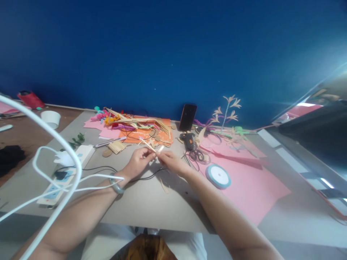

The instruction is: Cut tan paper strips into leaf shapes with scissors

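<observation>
Over the middle of the grey table, my left hand (138,161) and my right hand (173,162) meet with their fingertips pinched together. A thin pale straw-coloured strip (148,145) slants up and left out of the fingers of both hands. A short whitish end (161,148) shows beside my right fingertips; whether it belongs to the same strip I cannot tell. Small pale scraps (164,186) lie on the table below my hands. Beyond them, an orange sheet (130,136) carries a heap of straw-coloured strips (141,120) and coloured pipe cleaners.
A black phone (187,117) leans upright at the back, with a corded black tool (189,141) before it. Right are a ribbon roll (218,176), pink sheets (249,191) and pale flowers (232,115) on a stem. Left, white cables (78,169) cross a power strip (58,186).
</observation>
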### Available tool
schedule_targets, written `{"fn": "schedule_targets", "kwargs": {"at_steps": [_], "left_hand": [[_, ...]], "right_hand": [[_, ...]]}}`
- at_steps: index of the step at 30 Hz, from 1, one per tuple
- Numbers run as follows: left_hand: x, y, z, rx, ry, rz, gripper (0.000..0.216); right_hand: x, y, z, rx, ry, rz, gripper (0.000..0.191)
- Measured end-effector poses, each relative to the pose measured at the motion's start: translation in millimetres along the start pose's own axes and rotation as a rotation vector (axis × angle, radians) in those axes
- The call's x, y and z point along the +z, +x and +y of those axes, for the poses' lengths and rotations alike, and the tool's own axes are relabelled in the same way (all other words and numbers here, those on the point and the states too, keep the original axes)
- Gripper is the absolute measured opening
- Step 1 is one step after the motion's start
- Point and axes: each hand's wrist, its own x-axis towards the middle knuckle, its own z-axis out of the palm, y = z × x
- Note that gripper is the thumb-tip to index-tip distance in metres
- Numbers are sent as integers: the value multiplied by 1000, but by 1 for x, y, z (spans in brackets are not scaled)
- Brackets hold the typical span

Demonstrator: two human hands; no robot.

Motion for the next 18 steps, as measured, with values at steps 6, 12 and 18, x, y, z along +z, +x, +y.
{"fn": "schedule_targets", "kwargs": {"at_steps": [6,12,18], "left_hand": [[-5,2,1,82,130,13,24],[-6,6,-6,7,35,95,25],[-4,4,-4,-1,-24,41,28]], "right_hand": [[-2,2,-1,146,358,-1,46],[-41,6,-3,140,568,232,43],[-15,5,2,39,99,89,49]]}}
